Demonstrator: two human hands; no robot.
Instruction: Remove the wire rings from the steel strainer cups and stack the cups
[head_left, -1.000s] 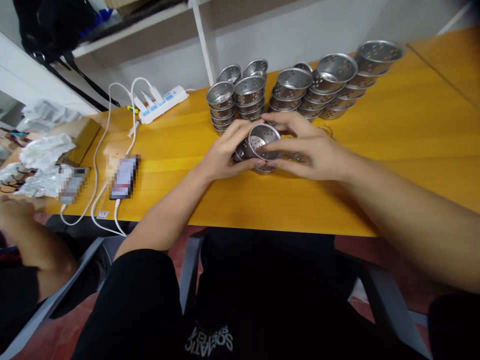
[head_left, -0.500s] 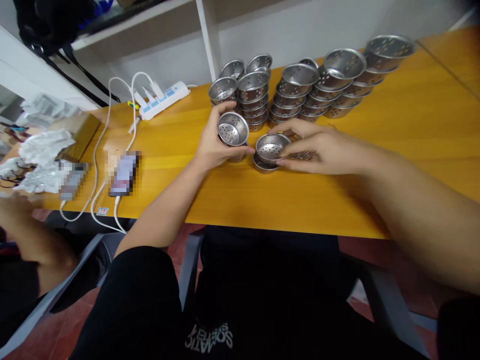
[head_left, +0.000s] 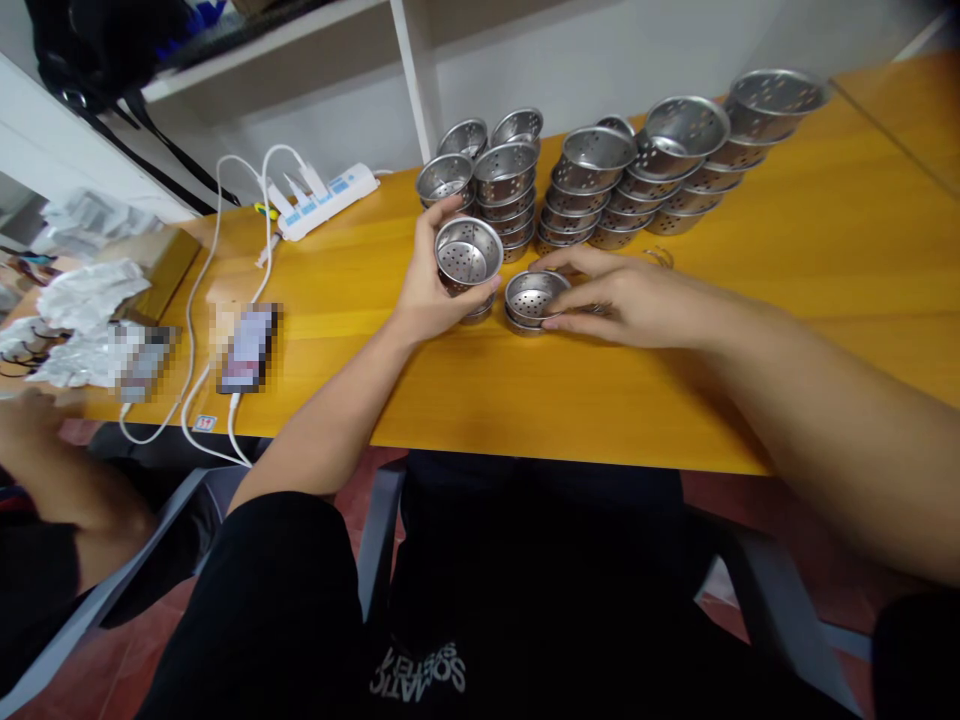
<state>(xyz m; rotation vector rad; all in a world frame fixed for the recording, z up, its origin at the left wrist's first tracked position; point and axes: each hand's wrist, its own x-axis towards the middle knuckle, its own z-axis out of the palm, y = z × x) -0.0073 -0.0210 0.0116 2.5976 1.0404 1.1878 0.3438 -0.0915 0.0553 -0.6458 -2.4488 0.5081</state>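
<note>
Gripping a column of perforated steel cups (head_left: pixel 469 255) at centre frame, the left hand (head_left: pixel 431 290) curls round it, thumb on the near side, fingers behind, spread only about as wide as the cup; that wrap probably keeps the column upright, mouth up. Just right of it, the right hand (head_left: pixel 622 300) has thumb and fingers slightly parted on the right side of a short cup stack (head_left: pixel 536 298); reads as a light pinch, likely for steadying the rims. Short stack stands upright on the wooden table (head_left: pixel 585 410), close beside the left column. Taller cup stacks, one set upper centre (head_left: pixel 506 180), one upper right (head_left: pixel 679 145), are presumably rowed near the wall to free the front edge. White power strip (head_left: pixel 330 208), upper left, likely sits there so cables reach the phone (head_left: pixel 249 350). Hard to make out: left palm and fingers cover most of the column's lower part, so cup count and whether its base touches the table can't be told. Right fingertips' exact contact unclear. Thin metal loops (head_left: pixel 660 257) behind the right hand, too small to identify. Phone screen pixelated. Co-worker's arm (head_left: pixel 79 485) cut off at left edge, hand blurred.
</note>
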